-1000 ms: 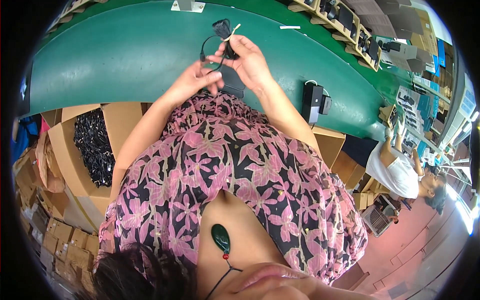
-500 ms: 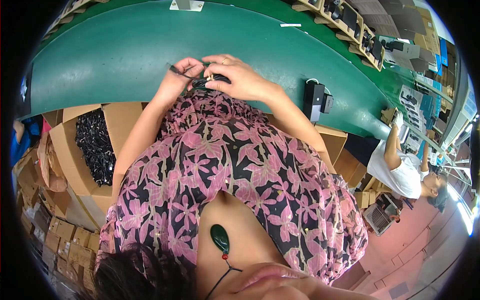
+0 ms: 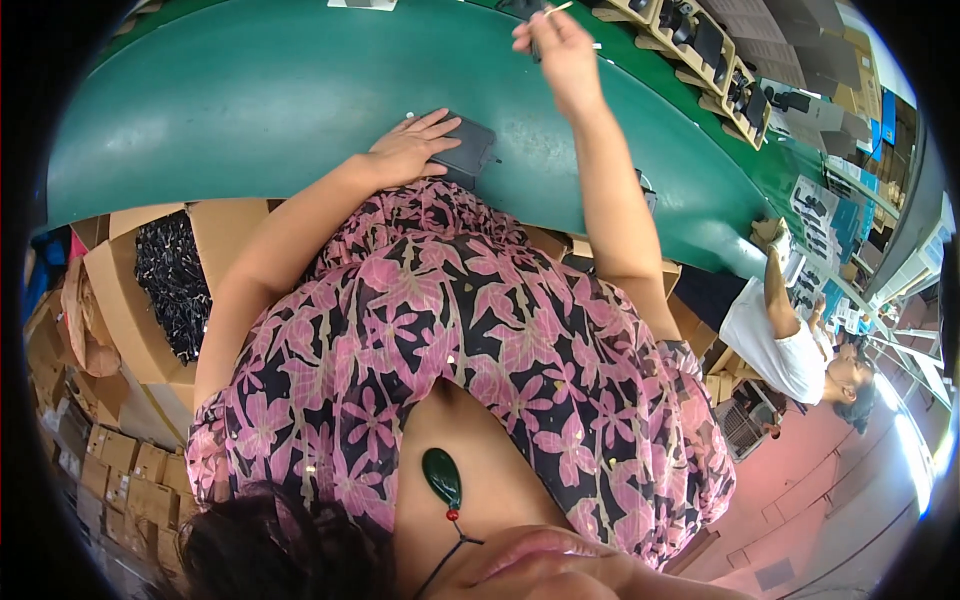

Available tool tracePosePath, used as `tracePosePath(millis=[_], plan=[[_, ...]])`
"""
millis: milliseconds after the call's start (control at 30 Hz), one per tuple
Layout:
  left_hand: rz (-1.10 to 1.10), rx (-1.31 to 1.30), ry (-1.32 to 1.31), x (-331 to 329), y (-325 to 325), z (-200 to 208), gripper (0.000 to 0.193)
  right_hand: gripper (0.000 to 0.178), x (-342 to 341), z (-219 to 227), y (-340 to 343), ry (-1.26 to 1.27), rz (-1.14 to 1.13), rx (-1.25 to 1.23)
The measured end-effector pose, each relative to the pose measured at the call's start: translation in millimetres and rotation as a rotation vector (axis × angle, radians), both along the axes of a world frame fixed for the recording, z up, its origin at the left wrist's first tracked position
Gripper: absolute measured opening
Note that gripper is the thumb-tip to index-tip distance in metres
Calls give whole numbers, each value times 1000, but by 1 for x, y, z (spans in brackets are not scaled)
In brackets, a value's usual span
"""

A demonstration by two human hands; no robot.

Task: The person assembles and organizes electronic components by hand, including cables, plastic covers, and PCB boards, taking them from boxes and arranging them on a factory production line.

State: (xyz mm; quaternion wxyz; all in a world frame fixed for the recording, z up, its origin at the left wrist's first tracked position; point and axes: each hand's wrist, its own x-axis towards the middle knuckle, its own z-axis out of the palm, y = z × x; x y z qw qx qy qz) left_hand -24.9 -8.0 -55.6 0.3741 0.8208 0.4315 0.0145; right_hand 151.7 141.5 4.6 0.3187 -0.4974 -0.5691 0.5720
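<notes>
My left hand (image 3: 408,155) lies with its fingers spread over a flat dark-grey rectangular device (image 3: 468,150), at the near edge of the green work surface. A short stub sticks out of the device's right side. Far out at the top edge of the view, my right hand (image 3: 562,45) has bent fingers closed round something dark that I cannot make out. A thin pale strip shows at its fingertips, and a black object (image 3: 520,8) lies just beyond them, cut off by the picture's edge.
Beige trays with black parts (image 3: 690,30) line the far right side of the green surface (image 3: 250,120). An open carton of black cables (image 3: 172,285) stands at my left. A black box (image 3: 648,192) is partly behind my right forearm. A person in white (image 3: 770,335) works at right.
The coiled black cable that both hands held is no longer between them. My right hand has reached far forward and right; my left has opened and now rests on the grey device.
</notes>
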Motion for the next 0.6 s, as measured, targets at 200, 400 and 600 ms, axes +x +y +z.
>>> tracePosePath(millis=[200,400,600], plan=[[2,34,178,-11,-6,11,61,26,4,23,75,140,-243,66],[211,51,354,-29,-29,27,59,16,-10,27,141,233,-345,107],[336,107,357,-29,-45,36,71,30,-21,31,175,-673,-326,466]])
